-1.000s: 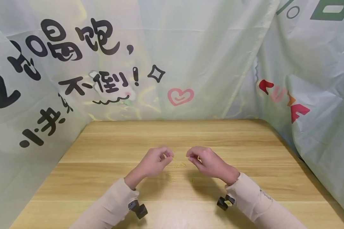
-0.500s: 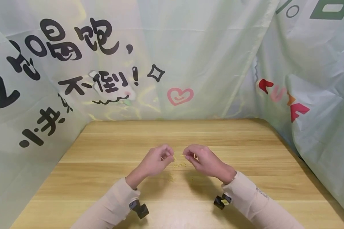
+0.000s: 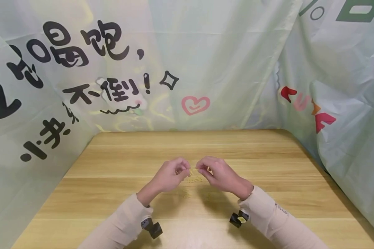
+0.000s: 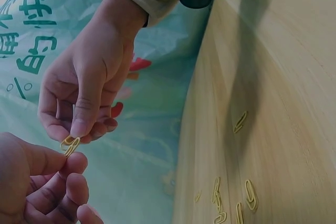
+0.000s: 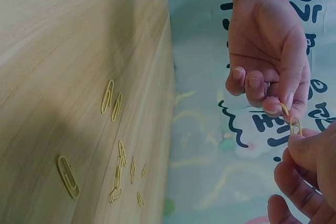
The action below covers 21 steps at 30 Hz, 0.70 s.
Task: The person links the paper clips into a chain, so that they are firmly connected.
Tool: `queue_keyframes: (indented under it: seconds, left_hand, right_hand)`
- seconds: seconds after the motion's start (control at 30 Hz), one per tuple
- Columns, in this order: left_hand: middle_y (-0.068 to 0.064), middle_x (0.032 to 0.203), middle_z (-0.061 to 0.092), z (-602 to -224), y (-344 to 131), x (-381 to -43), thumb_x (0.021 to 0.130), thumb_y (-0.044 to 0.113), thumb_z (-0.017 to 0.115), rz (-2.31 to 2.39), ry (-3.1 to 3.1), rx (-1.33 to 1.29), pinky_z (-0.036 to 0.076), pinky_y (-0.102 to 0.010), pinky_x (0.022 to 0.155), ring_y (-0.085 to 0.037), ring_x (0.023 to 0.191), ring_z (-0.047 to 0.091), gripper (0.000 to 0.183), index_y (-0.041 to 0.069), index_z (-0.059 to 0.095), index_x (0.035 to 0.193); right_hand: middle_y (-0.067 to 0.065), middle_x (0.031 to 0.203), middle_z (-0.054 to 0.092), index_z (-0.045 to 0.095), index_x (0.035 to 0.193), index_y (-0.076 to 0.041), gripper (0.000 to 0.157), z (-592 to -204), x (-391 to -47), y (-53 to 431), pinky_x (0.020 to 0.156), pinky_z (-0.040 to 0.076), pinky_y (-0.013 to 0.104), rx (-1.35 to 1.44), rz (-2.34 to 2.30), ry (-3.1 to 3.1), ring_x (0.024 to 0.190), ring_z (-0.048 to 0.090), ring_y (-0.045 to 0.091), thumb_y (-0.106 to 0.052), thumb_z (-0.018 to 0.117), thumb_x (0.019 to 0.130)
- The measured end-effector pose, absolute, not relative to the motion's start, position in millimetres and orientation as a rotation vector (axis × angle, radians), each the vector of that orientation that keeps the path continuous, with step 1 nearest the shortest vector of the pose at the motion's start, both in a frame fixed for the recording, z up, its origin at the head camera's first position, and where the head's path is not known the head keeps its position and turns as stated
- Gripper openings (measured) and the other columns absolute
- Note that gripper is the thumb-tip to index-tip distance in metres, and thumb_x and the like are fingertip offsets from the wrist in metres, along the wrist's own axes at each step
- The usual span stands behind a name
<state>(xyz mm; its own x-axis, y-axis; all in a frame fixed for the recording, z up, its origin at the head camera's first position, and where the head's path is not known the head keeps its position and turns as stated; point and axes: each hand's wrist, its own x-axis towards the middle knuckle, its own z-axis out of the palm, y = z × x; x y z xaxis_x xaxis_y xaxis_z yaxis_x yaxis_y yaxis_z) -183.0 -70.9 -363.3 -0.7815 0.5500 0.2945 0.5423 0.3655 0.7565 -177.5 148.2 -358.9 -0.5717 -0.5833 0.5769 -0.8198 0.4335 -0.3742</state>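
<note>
Over the middle of the table, my left hand [image 3: 171, 175] pinches a yellow paper clip [image 4: 73, 146] between thumb and fingertips. Facing it, my right hand [image 3: 220, 173] pinches another yellow paper clip [image 5: 296, 127] the same way. The two clips meet or overlap between the fingertips in both wrist views; whether they are linked I cannot tell. Below the hands, several loose yellow paper clips [image 3: 195, 180] lie on the wood, seen larger in the right wrist view, where one clip [image 5: 68, 177] lies apart from the others.
The wooden table [image 3: 127, 152] has a light grain and rounded far corners. Pale green printed curtains [image 3: 230, 69] enclose it at the back and both sides. A small black camera [image 3: 152, 228] sits on the left wrist and another camera [image 3: 238, 219] on the right.
My right hand has moved left, bringing its paper clip up to the one in my left hand. The left hand has shifted only slightly to the right.
</note>
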Motion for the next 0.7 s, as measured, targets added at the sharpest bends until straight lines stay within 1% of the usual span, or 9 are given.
queue_keyframes:
  seconds: [0.17,0.23,0.4,0.63,0.7]
  left_hand:
    - [-0.003,0.083,0.068,-362.9,-71.1,-183.1,0.095,0.006,0.057,1.442,2.574,1.036,0.051,-0.027,0.061,-0.010,0.066,0.058,0.005,0.004,0.062,0.098]
    - [-0.004,0.084,0.068,-362.6,-71.1,-183.0,0.095,0.006,0.057,1.445,2.568,1.027,0.051,-0.027,0.061,-0.011,0.067,0.058,0.007,0.003,0.062,0.099]
    - [0.000,0.083,0.067,-361.8,-71.3,-182.1,0.095,0.006,0.057,1.449,2.564,0.995,0.050,-0.026,0.060,-0.012,0.067,0.058,0.010,-0.001,0.061,0.101]
    - [0.002,0.083,0.066,-363.2,-72.4,-182.3,0.095,0.006,0.057,1.457,2.573,0.957,0.050,-0.027,0.061,-0.012,0.068,0.058,0.007,0.004,0.061,0.100]
    - [0.001,0.084,0.066,-363.5,-72.7,-182.0,0.095,0.006,0.057,1.461,2.575,0.947,0.050,-0.027,0.061,-0.012,0.069,0.058,0.007,0.004,0.061,0.100]
  right_hand:
    - [-0.001,0.085,0.064,0.063,0.091,-0.009,0.017,-360.0,-179.0,145.3,0.062,0.052,0.026,1.210,0.902,-2.308,0.074,0.057,0.007,0.006,0.069,0.085]
    - [-0.001,0.085,0.064,0.063,0.091,-0.009,0.017,-360.3,-179.1,144.4,0.062,0.053,0.027,1.215,0.901,-2.300,0.074,0.058,0.007,0.006,0.069,0.085]
    - [-0.002,0.084,0.064,0.063,0.090,-0.009,0.017,-361.7,-179.4,143.6,0.061,0.052,0.026,1.222,0.904,-2.292,0.073,0.058,0.007,0.006,0.070,0.085]
    - [-0.001,0.084,0.064,0.064,0.090,-0.009,0.018,-362.9,-180.2,143.4,0.061,0.051,0.023,1.242,0.903,-2.287,0.073,0.058,0.007,0.007,0.071,0.083]
    - [-0.001,0.084,0.064,0.064,0.090,-0.009,0.019,-363.1,-180.4,143.1,0.061,0.051,0.023,1.240,0.903,-2.283,0.073,0.058,0.007,0.007,0.071,0.083]
